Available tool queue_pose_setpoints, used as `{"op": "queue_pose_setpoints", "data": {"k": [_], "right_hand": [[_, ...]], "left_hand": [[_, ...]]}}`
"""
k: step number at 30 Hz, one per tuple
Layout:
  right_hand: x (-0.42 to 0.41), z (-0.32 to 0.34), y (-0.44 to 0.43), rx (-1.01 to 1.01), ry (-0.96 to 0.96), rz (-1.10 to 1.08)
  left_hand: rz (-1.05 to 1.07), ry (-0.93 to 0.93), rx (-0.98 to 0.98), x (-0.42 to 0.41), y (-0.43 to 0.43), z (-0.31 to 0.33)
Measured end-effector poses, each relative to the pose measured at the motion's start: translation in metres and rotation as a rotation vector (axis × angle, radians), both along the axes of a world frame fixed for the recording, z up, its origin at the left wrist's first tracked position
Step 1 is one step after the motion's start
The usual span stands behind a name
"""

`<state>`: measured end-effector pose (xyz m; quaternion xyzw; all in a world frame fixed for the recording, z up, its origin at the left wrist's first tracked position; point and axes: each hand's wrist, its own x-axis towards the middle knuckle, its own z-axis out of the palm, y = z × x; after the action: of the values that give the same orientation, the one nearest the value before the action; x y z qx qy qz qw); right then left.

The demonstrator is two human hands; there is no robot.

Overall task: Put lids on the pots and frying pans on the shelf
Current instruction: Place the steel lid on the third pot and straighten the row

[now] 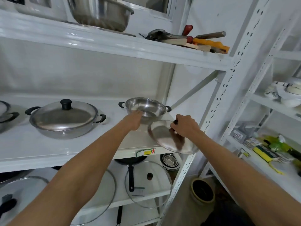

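An open steel pot [147,106] with two black handles stands at the right end of the middle shelf [48,149]. My left hand [133,120] grips its near rim. My right hand [184,126] holds a steel lid [164,136] by its black knob, tilted, just in front of and to the right of the pot, over the shelf's front edge. Further left on the same shelf sits a wide steel pot [65,121] with its lid on. Another pot [4,115] is cut off at the left edge.
The lower shelf holds a black frying pan [130,162], two glass lids [148,183] [104,193] and stacked steel bowls [170,160]. Above are a big steel basin [101,12] and knives on boards [192,39]. A white upright [228,88] stands right of the lid.
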<state>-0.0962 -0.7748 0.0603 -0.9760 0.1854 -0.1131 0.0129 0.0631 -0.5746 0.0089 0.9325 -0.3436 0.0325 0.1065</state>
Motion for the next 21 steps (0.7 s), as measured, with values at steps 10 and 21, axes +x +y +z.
{"op": "queue_pose_setpoints", "data": {"k": [10,21], "right_hand": [[-0.013,0.007,-0.005,0.013,-0.052,-0.075],[0.019,0.043,0.009,0.008,-0.133,-0.073]], "left_hand": [[-0.044,0.043,-0.028,-0.005,-0.008,-0.002],[-0.126,0.112,-0.011,-0.037,0.005,0.011]]}}
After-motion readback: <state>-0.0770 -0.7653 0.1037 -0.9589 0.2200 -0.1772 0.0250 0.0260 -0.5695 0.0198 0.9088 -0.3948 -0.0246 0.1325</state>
